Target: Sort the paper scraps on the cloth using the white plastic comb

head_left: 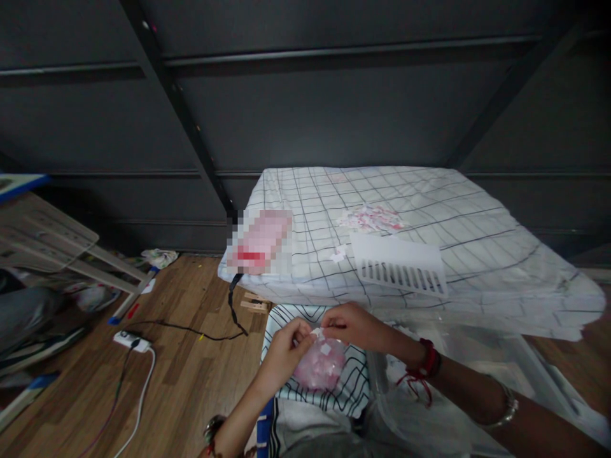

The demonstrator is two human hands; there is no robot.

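Observation:
A clear plastic bag (pixel 317 372) with pink contents lies in front of me on a striped cloth (pixel 356 378). On its surface sits a small white square (pixel 326 349). Just above the bag, my left hand (pixel 287 348) and my right hand (pixel 352 326) meet with fingers closed. Between their fingertips is a small white piece (pixel 317 332), which looks like paper or a sticker. The left thumb is beside the top of the bag; whether it also touches the plastic, I cannot tell.
A checked cloth-covered surface (pixel 310 191) holds a pile of pink and white pieces (pixel 372 219), a white slotted sheet (pixel 398 262) and a blurred pink object (pixel 265 238) with a black cable. A clear plastic bin (pixel 482 343) stands right. A power strip (pixel 132 341) lies on the floor.

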